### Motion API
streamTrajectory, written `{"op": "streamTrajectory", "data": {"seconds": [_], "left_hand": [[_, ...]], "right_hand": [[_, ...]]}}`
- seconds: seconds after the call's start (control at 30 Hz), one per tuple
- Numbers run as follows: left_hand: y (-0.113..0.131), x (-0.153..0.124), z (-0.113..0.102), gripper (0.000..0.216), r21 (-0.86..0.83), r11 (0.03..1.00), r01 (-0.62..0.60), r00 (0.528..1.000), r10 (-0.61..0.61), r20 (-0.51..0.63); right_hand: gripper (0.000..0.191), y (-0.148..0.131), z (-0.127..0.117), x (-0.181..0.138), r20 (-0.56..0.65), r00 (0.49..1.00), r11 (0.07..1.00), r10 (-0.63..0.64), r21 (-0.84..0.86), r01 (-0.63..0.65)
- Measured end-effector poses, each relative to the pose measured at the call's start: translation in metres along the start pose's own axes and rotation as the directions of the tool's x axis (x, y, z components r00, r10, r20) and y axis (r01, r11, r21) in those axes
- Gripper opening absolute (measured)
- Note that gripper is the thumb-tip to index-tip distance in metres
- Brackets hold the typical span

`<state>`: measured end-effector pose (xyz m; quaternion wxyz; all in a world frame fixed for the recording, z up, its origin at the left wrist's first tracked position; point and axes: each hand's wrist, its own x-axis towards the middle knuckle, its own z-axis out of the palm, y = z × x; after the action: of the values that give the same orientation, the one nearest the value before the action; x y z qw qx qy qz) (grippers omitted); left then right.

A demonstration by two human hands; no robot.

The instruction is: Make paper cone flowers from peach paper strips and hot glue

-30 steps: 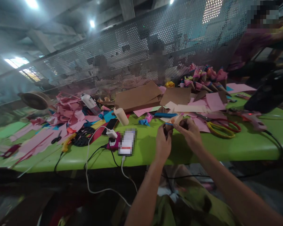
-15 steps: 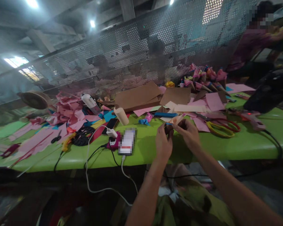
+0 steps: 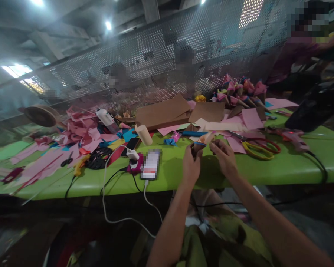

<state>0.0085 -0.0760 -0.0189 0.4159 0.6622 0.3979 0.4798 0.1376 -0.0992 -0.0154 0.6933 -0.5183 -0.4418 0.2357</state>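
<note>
My left hand [image 3: 191, 165] and my right hand [image 3: 225, 157] meet above the front of the green table [image 3: 178, 167]. Both are closed in a pinch on a small paper piece [image 3: 203, 140], tan and pink with a blue edge, held between their fingertips. A dark bit shows at my left fingertips; I cannot make out what it is. Just beyond the hands lie a blue pen-like stick [image 3: 195, 134] and loose pink paper sheets [image 3: 250, 118].
Yellow and red scissors [image 3: 260, 149] lie to the right, a glue gun [image 3: 293, 138] with a black cord beyond them. Brown cardboard [image 3: 164, 113], a paper roll [image 3: 143, 135], a phone [image 3: 149, 165] on a white cable, pink scraps [image 3: 78, 129] at left. Finished paper cones [image 3: 239, 92] stand at the back. Another person stands far right.
My hands have stayed together on the paper piece, shifting only slightly as the fingers work it. The view has tilted a little.
</note>
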Motion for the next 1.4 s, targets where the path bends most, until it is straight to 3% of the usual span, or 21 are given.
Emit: {"op": "streamTrajectory", "data": {"seconds": [0.27,0.63,1.4], "left_hand": [[0.0060,0.0018,-0.0030,0.030,-0.079,0.996,-0.041,0.996,0.047,0.080],[0.0052,0.0044,-0.0034,0.025,-0.086,0.995,0.041,0.995,-0.033,0.093],[0.0014,0.0044,-0.0052,0.033,-0.087,0.985,0.146,0.982,-0.133,0.136]], "right_hand": [[0.039,0.0017,0.0021,-0.0009,0.010,1.000,1.000,0.008,0.014,-0.008],[0.042,0.0045,0.0024,0.0012,0.041,0.999,0.997,0.018,0.071,-0.021],[0.048,0.0063,0.0018,0.0025,-0.006,1.000,0.999,0.004,-0.045,-0.005]]}}
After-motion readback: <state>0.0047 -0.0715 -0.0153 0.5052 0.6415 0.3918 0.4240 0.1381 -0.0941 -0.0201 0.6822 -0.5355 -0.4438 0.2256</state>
